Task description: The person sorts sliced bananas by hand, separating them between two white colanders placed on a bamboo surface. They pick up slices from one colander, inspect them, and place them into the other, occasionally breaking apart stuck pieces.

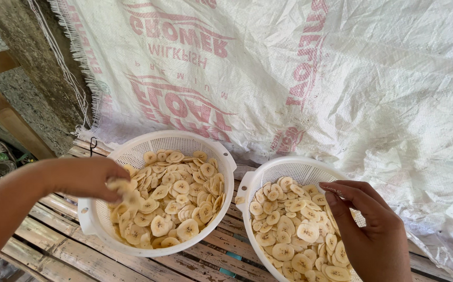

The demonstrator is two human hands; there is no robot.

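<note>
- My left hand (88, 177) is over the near-left rim of the left colander (184, 140), white plastic w/ perforated wall. Grip closed on a few banana slices (127, 194), pale and blurred, just above the pile.
- That colander is abt full of round banana chips (179, 201), cream-yellow w/ darker centres, heaped toward the front.
- My right hand (372, 230) rests in the right colander (284, 166), same white kind. Fingers (341, 196) curled down onto the slices; can't tell if the grip has any pinched or just touches them.
- Right colander's slices (289, 230) lie in a flatter layer, partly hidden under my hand.
- Both colanders sit side by side, just apart, on a slatted bamboo tabletop (54, 243).
- Behind: white woven sack sheet (372, 89) w/ faded red print, draped down to the slats. Rough concrete post (28, 57) at far left.
</note>
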